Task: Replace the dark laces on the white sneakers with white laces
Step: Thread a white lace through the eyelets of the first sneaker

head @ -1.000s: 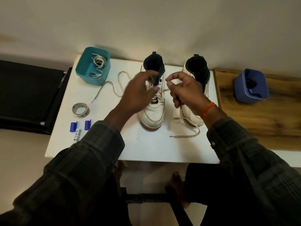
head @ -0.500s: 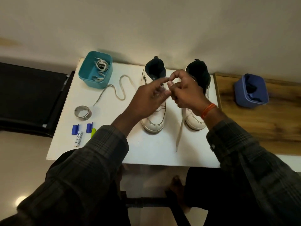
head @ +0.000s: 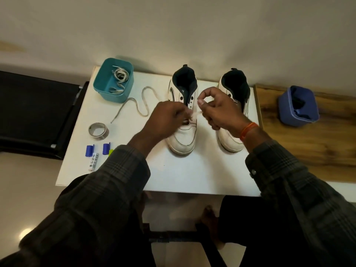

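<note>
On the white counter (head: 192, 176), the left hand (head: 169, 120) curls over the lower eyelets of the left sneaker (head: 183, 116), seemingly pinching a white lace (head: 196, 113), whose other stretch the right hand (head: 219, 110) pinches between thumb and forefinger just right of that sneaker. The right sneaker (head: 234, 110) stands just beyond the right hand. Farther back, left of the left sneaker, a teal bin (head: 113, 93) holds loose pale laces (head: 118, 79), one trailing onto the counter, while far right a blue bin (head: 297, 106) holds dark, indistinct contents.
</note>
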